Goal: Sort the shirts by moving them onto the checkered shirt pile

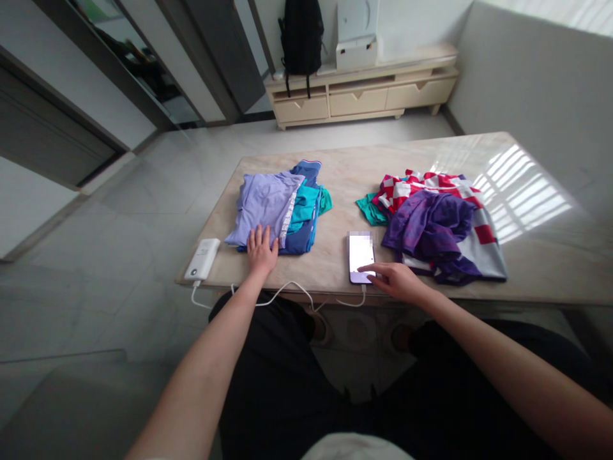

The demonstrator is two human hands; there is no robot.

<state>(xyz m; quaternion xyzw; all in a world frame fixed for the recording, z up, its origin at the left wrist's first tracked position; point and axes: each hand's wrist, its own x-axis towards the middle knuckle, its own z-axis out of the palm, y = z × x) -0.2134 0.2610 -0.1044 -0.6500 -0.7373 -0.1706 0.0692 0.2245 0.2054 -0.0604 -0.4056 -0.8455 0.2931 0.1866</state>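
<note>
**Right finger on phone, left palm on folded stack**

Lit white-screened smartphone [361, 257] lies flat near the front edge of the beige marble-look counter [527, 268], between the two clothing piles. Right hand [395, 280] just beside it, index fingertip touching the lower screen, other fingers loosely curled, gripping nothing. Left hand [261, 249] flat, fingers spread open, palm down on the near edge of the folded lilac, teal and blue garment stack [278, 204]. White cable [287, 291] runs from the phone along the counter edge to the white rectangular power bank [204, 258] at the left corner. Loose heap of purple and red-white checked clothes [440, 223] just right of the phone. Black backpack [301, 35] on the low wooden cabinet [359, 96] behind.
</note>
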